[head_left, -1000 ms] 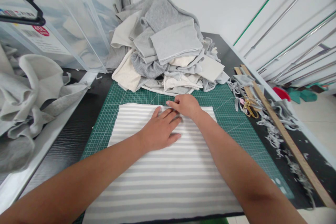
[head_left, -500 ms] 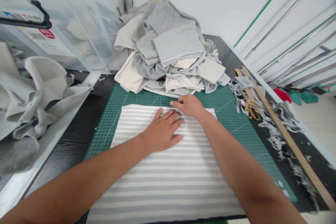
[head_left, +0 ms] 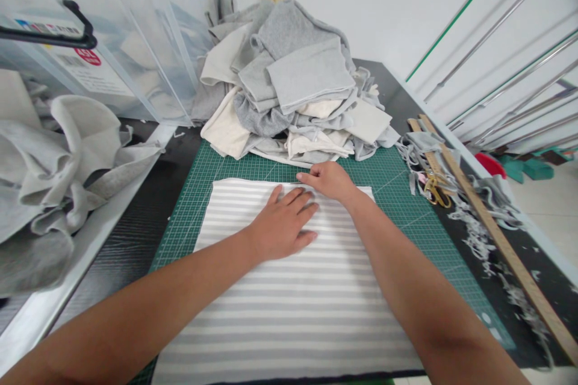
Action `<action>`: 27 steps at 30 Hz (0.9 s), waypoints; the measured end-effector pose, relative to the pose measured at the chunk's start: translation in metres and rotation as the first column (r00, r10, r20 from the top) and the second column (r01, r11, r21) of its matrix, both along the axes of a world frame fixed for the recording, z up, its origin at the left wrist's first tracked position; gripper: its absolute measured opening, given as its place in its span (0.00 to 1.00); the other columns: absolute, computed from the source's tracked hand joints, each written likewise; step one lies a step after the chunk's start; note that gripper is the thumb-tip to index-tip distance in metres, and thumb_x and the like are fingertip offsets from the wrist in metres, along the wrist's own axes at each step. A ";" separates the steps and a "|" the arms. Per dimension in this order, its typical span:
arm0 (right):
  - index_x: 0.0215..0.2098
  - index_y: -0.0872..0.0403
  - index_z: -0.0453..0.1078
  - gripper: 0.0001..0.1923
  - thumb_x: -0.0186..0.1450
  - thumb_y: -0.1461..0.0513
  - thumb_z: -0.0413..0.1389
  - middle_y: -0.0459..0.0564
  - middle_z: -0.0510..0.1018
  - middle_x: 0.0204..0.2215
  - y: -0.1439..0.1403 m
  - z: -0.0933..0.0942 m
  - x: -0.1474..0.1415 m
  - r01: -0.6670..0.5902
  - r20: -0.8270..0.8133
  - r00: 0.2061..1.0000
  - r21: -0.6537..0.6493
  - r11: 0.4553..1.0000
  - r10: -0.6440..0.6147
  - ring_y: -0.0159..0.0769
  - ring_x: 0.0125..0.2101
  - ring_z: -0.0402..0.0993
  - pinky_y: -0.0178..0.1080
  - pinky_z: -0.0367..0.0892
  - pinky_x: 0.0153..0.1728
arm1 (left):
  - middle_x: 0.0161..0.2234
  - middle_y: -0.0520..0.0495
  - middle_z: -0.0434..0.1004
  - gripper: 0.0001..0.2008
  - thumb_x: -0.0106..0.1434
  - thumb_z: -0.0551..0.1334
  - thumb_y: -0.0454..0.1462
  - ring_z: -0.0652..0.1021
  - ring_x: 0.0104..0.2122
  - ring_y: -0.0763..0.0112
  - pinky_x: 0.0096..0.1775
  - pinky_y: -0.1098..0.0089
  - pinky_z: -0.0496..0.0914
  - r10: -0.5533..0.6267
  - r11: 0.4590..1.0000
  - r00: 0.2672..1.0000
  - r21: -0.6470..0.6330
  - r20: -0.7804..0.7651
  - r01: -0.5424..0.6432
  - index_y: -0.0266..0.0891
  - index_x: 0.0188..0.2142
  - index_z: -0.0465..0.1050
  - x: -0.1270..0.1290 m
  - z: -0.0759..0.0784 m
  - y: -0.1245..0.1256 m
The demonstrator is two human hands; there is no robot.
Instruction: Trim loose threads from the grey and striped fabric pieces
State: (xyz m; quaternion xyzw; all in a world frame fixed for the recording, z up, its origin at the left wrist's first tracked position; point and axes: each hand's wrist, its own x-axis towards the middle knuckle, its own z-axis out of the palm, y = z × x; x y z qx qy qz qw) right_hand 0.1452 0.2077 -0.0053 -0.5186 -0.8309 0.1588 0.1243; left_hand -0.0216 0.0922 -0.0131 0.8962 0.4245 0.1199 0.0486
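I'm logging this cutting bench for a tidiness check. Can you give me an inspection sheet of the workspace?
Surface: green cutting mat on a dark table.
Job's things: striped fabric lying flat on the mat.
Clutter: fabric pile at the mat's far edge; scissors, wooden ruler and scraps at right.
Hands: left hand flat on the fabric; right hand closed at its far edge.
Cables: nothing seen.
Surroundings: clear bins and crumpled cloth at left; metal rods at right.
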 end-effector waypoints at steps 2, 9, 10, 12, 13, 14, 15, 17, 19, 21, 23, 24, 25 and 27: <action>0.15 0.54 0.64 0.31 0.61 0.40 0.49 0.43 0.61 0.12 0.000 0.000 0.000 0.004 0.008 1.000 -0.004 1.000 -0.004 0.28 0.18 0.55 0.36 0.46 0.22 | 0.62 0.42 0.61 0.26 0.67 0.52 0.51 0.58 0.63 0.55 0.62 0.47 0.48 0.002 1.000 1.000 -0.001 -0.002 -0.002 0.43 0.60 0.61 0.000 0.000 0.000; 0.17 0.55 0.68 0.32 0.62 0.39 0.48 0.44 0.65 0.14 -0.001 0.001 -0.001 0.012 0.032 0.999 -0.019 1.000 -0.011 0.29 0.19 0.57 0.37 0.46 0.22 | 0.62 0.40 0.59 0.26 0.67 0.52 0.51 0.58 0.62 0.53 0.61 0.47 0.50 0.042 0.999 0.999 0.015 -0.027 -0.042 0.44 0.60 0.62 0.001 0.003 -0.005; 0.17 0.55 0.68 0.32 0.62 0.39 0.47 0.44 0.65 0.14 -0.001 0.001 -0.001 0.011 0.030 0.999 -0.020 1.000 -0.010 0.29 0.19 0.57 0.37 0.46 0.23 | 0.62 0.39 0.59 0.26 0.67 0.52 0.51 0.58 0.62 0.52 0.60 0.46 0.51 0.063 0.998 0.997 0.020 -0.034 -0.062 0.44 0.60 0.62 0.001 0.003 -0.006; 0.17 0.55 0.69 0.32 0.62 0.39 0.47 0.44 0.66 0.14 0.000 0.000 -0.001 0.011 0.034 0.999 -0.019 1.000 -0.010 0.29 0.19 0.57 0.37 0.46 0.23 | 0.62 0.38 0.59 0.26 0.67 0.52 0.52 0.58 0.61 0.49 0.59 0.45 0.52 0.104 0.994 0.994 0.027 -0.045 -0.103 0.44 0.60 0.62 0.002 0.003 -0.008; 0.17 0.55 0.69 0.32 0.62 0.39 0.47 0.44 0.66 0.14 0.000 0.000 -0.001 0.011 0.037 0.999 -0.015 1.000 -0.011 0.29 0.19 0.58 0.37 0.46 0.23 | 0.62 0.38 0.59 0.27 0.67 0.52 0.52 0.58 0.61 0.48 0.59 0.45 0.53 0.119 0.993 0.992 0.029 -0.050 -0.117 0.44 0.60 0.62 0.002 0.003 -0.009; 0.17 0.55 0.69 0.32 0.62 0.39 0.47 0.44 0.66 0.14 0.000 -0.001 -0.001 0.010 0.042 0.999 -0.012 1.000 -0.010 0.29 0.19 0.58 0.37 0.46 0.23 | 0.61 0.37 0.60 0.27 0.66 0.52 0.53 0.59 0.61 0.47 0.59 0.45 0.53 0.127 0.992 0.990 0.028 -0.054 -0.126 0.44 0.60 0.62 0.003 0.003 -0.010; 0.17 0.55 0.69 0.32 0.62 0.39 0.48 0.44 0.67 0.14 0.000 -0.001 -0.001 0.008 0.046 0.999 -0.007 1.000 -0.008 0.29 0.19 0.58 0.36 0.46 0.23 | 0.61 0.37 0.60 0.27 0.66 0.51 0.53 0.59 0.61 0.47 0.58 0.44 0.53 0.132 0.991 0.990 0.027 -0.057 -0.131 0.44 0.60 0.62 0.003 0.003 -0.010; 0.17 0.55 0.69 0.31 0.62 0.39 0.48 0.44 0.67 0.14 0.000 -0.001 -0.001 0.004 0.051 0.999 0.001 1.000 -0.004 0.29 0.19 0.59 0.36 0.47 0.23 | 0.61 0.37 0.60 0.28 0.67 0.51 0.53 0.59 0.61 0.47 0.58 0.44 0.54 0.137 0.991 0.989 0.024 -0.061 -0.135 0.43 0.60 0.61 0.003 0.002 -0.011; 0.17 0.55 0.69 0.31 0.62 0.39 0.48 0.44 0.67 0.14 0.000 -0.001 -0.001 0.004 0.052 0.999 -0.004 1.000 -0.003 0.29 0.19 0.59 0.36 0.47 0.23 | 0.62 0.37 0.59 0.28 0.67 0.51 0.53 0.59 0.61 0.46 0.58 0.44 0.53 0.135 0.991 0.989 0.022 -0.065 -0.134 0.43 0.61 0.61 0.002 0.001 -0.011; 0.17 0.55 0.69 0.31 0.61 0.40 0.49 0.45 0.68 0.15 0.001 -0.001 0.000 0.003 0.055 0.998 -0.017 1.000 -0.002 0.29 0.19 0.60 0.36 0.47 0.23 | 0.62 0.37 0.59 0.28 0.67 0.50 0.53 0.59 0.61 0.46 0.58 0.44 0.53 0.132 0.991 0.989 0.021 -0.066 -0.131 0.43 0.61 0.61 0.002 0.001 -0.010; 0.18 0.55 0.70 0.31 0.61 0.40 0.49 0.45 0.69 0.15 0.000 0.000 -0.001 0.006 0.062 0.998 -0.023 1.000 -0.004 0.29 0.20 0.60 0.36 0.47 0.23 | 0.62 0.36 0.59 0.28 0.67 0.51 0.53 0.59 0.61 0.46 0.58 0.44 0.53 0.130 0.991 0.989 0.021 -0.064 -0.129 0.43 0.61 0.61 0.002 0.002 -0.010; 0.18 0.54 0.70 0.31 0.61 0.40 0.49 0.45 0.69 0.15 0.000 0.000 -0.001 0.009 0.067 0.998 -0.019 1.000 -0.008 0.29 0.20 0.60 0.36 0.47 0.23 | 0.62 0.36 0.59 0.28 0.67 0.51 0.53 0.59 0.61 0.46 0.58 0.44 0.53 0.130 0.991 0.990 0.020 -0.063 -0.129 0.43 0.61 0.61 0.002 0.002 -0.010; 0.18 0.54 0.70 0.31 0.61 0.39 0.49 0.45 0.69 0.15 -0.001 0.001 -0.002 0.016 0.073 0.997 -0.011 1.000 -0.015 0.29 0.20 0.60 0.36 0.47 0.23 | 0.61 0.36 0.59 0.28 0.67 0.51 0.53 0.59 0.61 0.46 0.58 0.44 0.53 0.129 0.992 0.990 0.021 -0.062 -0.128 0.43 0.61 0.61 0.003 0.002 -0.010; 0.18 0.54 0.70 0.31 0.61 0.39 0.48 0.45 0.69 0.15 -0.002 0.001 -0.004 0.033 0.087 0.996 0.005 0.999 -0.033 0.30 0.19 0.60 0.36 0.47 0.22 | 0.61 0.36 0.59 0.28 0.67 0.51 0.53 0.59 0.61 0.46 0.58 0.44 0.53 0.128 0.992 0.990 0.021 -0.062 -0.126 0.43 0.60 0.61 0.003 0.003 -0.009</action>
